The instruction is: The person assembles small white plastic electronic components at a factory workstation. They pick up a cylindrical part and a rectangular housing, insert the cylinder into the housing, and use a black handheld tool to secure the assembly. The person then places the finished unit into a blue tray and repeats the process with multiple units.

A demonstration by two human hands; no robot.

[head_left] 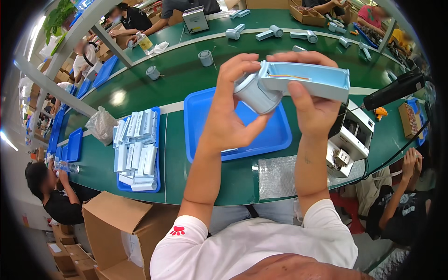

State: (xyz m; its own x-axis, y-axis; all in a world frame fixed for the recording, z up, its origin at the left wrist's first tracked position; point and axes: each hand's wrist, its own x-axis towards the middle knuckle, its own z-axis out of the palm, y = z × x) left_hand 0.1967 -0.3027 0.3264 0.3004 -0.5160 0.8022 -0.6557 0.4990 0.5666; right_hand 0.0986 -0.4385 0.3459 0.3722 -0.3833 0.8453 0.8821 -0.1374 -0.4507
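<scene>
Both my hands are raised above a blue tray [196, 135], holding one light-blue plastic housing with a round drum-shaped head and a hollow handle [329, 86]. My left hand [227, 109] wraps round the grey-blue head [259, 95], thumb beneath it. With fingers behind and thumb on the near wall, my right hand [313, 112] grips the handle. Its open side faces up, and thin orange and red wires [289, 76] lie inside. A second blue tray [157, 163] to the left is piled with pale-blue handle covers [135, 154].
Right of me stand a black electric screwdriver [394, 90] and a white boxy machine [350, 140]. Bubble wrap [276, 177] lies at the table's near edge. A clear plastic bag [101, 128], an open carton [112, 228], similar housings [270, 32] across the green bench, and several people surround the area.
</scene>
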